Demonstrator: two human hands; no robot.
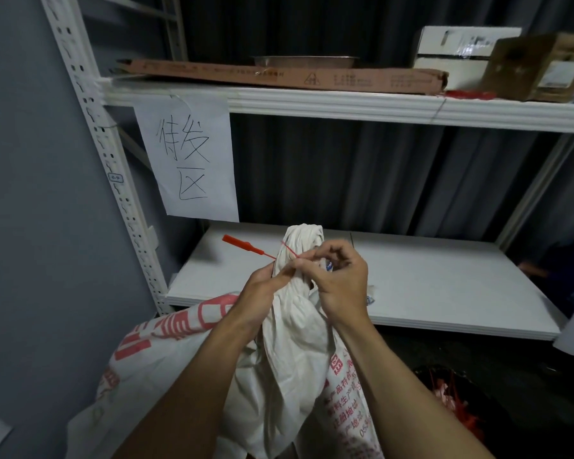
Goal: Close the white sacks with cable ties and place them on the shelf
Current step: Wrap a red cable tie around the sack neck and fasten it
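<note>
While the sack (289, 352) stands upright on the floor just in front of the lower shelf (444, 293), both hands work at its gathered neck. Left hand (262, 289) is wrapped closed around the bunched fabric, likely to keep the throat narrow so the tie can cinch. Right hand (338, 279) has fingertips pinched on the thin red strap, probably threading or pulling it snug. Cable tie (246, 245) runs roughly level across the neck, long axis left-right, flat tab end pointing up-left and free in the air. Neck tuft sticks up above the hands; sack long axis is vertical. Lower shelf behind is bare near its front edge, so that's the probable drop spot. Paper sign (189, 160) hangs off the upper shelf's front edge, left end. More red ties (451, 402) on the floor, right.
</note>
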